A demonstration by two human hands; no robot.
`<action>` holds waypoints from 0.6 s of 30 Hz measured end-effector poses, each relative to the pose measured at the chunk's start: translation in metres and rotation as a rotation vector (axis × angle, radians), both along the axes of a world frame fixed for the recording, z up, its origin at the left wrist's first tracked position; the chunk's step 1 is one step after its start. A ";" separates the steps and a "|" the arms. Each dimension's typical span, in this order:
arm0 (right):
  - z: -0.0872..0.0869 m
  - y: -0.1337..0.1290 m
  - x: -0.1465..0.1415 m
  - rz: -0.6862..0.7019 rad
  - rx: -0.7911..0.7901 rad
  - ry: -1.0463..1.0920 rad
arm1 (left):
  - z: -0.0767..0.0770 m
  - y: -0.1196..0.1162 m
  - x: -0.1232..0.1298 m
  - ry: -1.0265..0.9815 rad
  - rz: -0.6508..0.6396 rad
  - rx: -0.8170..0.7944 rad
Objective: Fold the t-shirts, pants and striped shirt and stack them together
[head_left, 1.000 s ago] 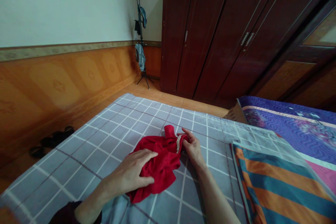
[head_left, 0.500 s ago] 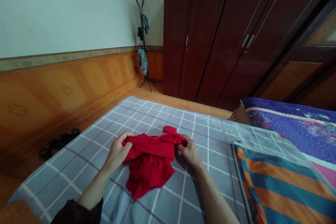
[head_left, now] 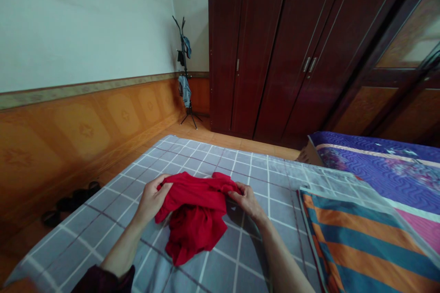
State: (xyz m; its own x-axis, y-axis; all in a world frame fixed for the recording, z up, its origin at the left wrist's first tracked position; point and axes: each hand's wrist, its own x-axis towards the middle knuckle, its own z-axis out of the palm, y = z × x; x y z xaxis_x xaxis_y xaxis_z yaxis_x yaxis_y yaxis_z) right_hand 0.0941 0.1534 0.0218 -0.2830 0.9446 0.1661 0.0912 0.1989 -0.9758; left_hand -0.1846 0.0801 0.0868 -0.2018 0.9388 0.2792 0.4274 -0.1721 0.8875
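Pinching the red cloth (head_left: 195, 224) by its top corners, my left hand (head_left: 151, 199) at ten o'clock, my right hand (head_left: 245, 201) at two. It lies bunched on a grey checked sheet (head_left: 103, 219).

Left hand (head_left: 151, 198) and right hand (head_left: 246, 201) curled in grips, well apart

On the mattress (head_left: 92, 233) lies a garment (head_left: 195, 219), gripped at its left edge by the left hand (head_left: 151, 199) and at its right edge by the right hand (head_left: 247, 201). Folded bedding (head_left: 357, 238) lies on the mattress to the garment's right. Beyond the mattress's right side is a quilted bed (head_left: 385, 169); sandals (head_left: 70, 201) lie on the floor left of it. Behind it stand a wardrobe (head_left: 261, 55) and, further left, a coat rack (head_left: 185, 68).
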 end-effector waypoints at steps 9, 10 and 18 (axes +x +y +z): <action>0.121 0.003 0.028 -0.161 0.323 -0.070 | 0.164 0.018 -0.003 0.336 -0.041 0.375; 0.146 0.003 0.037 -0.198 0.371 -0.084 | 0.187 0.023 -0.002 0.415 -0.031 0.452; 0.331 -0.019 0.065 -0.710 0.878 -0.201 | 0.333 0.049 0.005 0.842 0.275 0.740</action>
State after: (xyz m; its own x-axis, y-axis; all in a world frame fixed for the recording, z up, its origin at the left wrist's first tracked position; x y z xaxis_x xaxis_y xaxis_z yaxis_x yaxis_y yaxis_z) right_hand 0.1593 0.1342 0.3526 0.1719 0.4822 0.8590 0.5936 0.6452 -0.4810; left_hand -0.1792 0.1294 0.4201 0.1373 0.4420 0.8865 0.9400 -0.3404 0.0242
